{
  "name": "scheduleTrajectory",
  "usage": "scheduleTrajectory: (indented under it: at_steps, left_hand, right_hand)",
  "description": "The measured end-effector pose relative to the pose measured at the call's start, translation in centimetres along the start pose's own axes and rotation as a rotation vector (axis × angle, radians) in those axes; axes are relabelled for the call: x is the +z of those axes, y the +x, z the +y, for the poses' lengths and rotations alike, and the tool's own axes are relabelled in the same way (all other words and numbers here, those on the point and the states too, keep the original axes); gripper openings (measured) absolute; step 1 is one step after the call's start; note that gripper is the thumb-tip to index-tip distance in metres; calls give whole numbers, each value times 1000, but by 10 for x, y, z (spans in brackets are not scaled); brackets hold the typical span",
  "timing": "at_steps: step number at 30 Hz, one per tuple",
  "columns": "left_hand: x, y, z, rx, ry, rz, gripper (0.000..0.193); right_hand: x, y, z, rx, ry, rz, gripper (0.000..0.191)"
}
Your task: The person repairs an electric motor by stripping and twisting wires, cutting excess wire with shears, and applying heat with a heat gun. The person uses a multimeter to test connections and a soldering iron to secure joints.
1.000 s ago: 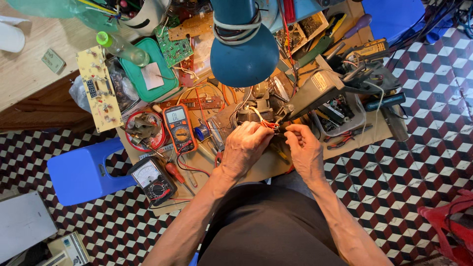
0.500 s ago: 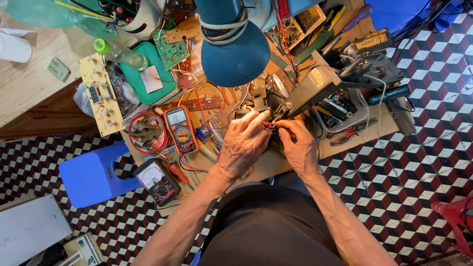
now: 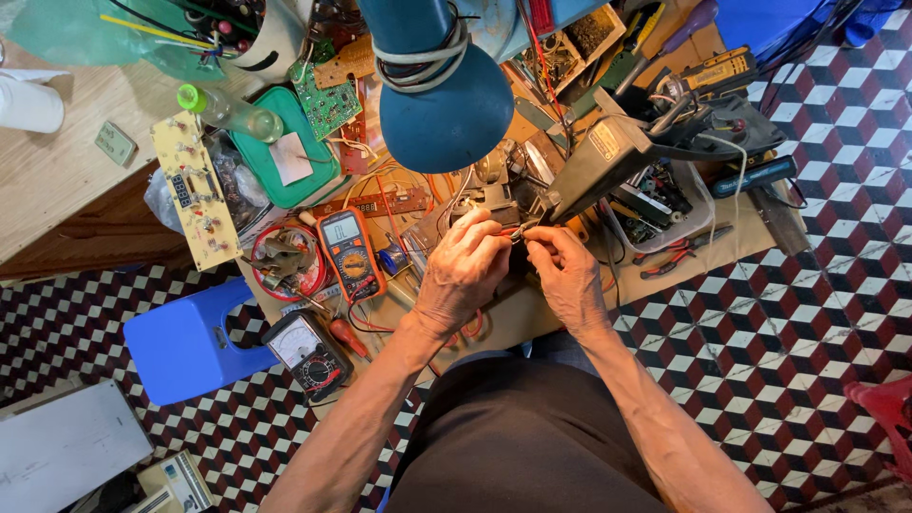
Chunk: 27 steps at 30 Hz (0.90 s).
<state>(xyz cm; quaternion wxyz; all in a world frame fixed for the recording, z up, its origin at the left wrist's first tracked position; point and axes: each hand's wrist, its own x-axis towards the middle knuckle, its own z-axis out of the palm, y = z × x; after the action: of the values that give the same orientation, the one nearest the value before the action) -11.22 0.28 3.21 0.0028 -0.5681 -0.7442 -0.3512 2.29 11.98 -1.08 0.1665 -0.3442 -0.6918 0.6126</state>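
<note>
Currently I see both hands meeting over the cluttered worktop (image 3: 532, 318), just below the blue lamp (image 3: 442, 90). Left hand (image 3: 465, 271) has its fingers curled, pinching a thin red wire (image 3: 506, 231) at the tips. Right hand (image 3: 568, 277) pinches the same spot from the other side; the exact part there is too small to tell. An orange meter (image 3: 350, 252) lies near the left hand.

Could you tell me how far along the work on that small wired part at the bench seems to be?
Set out already: an orange multimeter and a black analogue meter lie left of the hands. In hand: the left hand and right hand meet over a small wired part under the blue lamp; its details are too small to tell. Left: loose circuit boards and red pliers lie unused.
</note>
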Motion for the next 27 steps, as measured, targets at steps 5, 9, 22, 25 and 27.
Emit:
scheduleTrajectory:
  at_steps: [5, 9, 22, 25, 27]
  left_hand:
    - [-2, 2, 3, 1, -36, 5, 20]
    - [-3, 4, 3, -52, -92, -6, 21]
    - [-8, 12, -2, -141, -118, 32, 18]
    - [-8, 13, 0, -146, -127, 45, 17]
    - [-9, 13, 0, -160, -133, 50, 17]
  right_hand:
    - [5, 3, 6, 28, 17, 31, 20]
    - [6, 9, 11, 43, 40, -15, 23]
    - [-11, 24, -1, -99, -238, -215, 20]
    - [-11, 26, -3, -198, -269, -201, 17]
    - [-12, 27, -3, -248, -319, -201, 16]
